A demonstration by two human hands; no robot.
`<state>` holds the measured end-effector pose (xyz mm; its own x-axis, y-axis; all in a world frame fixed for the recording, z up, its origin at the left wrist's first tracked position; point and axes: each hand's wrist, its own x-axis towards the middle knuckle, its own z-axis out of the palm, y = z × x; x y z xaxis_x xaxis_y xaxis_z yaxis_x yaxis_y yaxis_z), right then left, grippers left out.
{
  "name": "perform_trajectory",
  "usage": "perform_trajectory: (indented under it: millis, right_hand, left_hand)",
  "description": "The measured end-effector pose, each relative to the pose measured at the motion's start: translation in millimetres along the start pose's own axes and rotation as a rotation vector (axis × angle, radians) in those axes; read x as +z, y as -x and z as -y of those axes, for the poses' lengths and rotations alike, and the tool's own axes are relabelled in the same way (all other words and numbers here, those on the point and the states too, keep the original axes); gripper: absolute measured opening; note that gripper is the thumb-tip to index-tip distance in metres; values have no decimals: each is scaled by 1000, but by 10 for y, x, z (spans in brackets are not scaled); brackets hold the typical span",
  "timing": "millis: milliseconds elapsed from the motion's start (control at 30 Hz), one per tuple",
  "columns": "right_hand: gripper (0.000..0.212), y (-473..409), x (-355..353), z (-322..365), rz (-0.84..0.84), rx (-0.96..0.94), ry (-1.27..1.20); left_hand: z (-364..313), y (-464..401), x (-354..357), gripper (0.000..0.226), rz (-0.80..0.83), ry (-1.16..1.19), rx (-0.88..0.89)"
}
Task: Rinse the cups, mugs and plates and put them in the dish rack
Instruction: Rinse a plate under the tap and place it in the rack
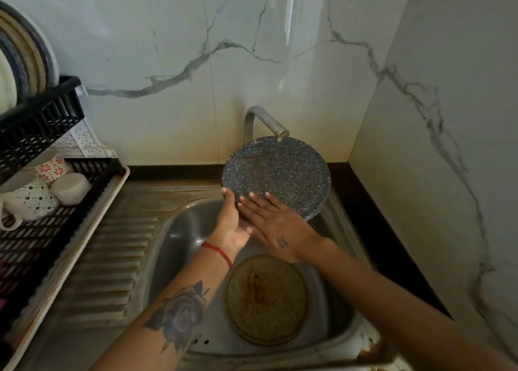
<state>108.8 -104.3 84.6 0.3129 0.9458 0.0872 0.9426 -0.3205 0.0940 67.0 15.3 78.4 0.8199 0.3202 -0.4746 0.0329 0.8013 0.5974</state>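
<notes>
Frame centre: left hand grips dark speckled round plate by its lower-left rim; right hand, fingers straight and spread, presses plate face under steel tap.

We see a dim, muted picture with a greenish-grey cast. Soft light falls from above, leaving a bright vertical streak of glare on the glossy marble wall. The sink basin lies in shadow, with dull reflections on its steel. The wide lens bends straight lines near the edges, and the dish rack at the left looks stretched and blurred. Fine detail is soft throughout.
</notes>
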Motion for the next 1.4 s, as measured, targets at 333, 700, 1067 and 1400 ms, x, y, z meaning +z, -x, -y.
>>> perform_trajectory:
  millis: [333, 700, 1067, 1400]
  right_hand:
    - [73, 4, -88, -100, -15, 298, 275]
    - [61, 443, 36, -680, -88, 45, 107]
    - [73, 399, 214, -535, -111, -49, -23]
    - [80, 88, 175, -17, -283, -19, -121]
  left_hand:
    - [0, -69, 51, 83, -87, 82, 103]
    - [5, -31, 41, 84, 94, 105, 96]
    - [-50, 108, 49, 78, -92, -28, 53]
    - [107, 163, 294, 59, -261, -66, 191]
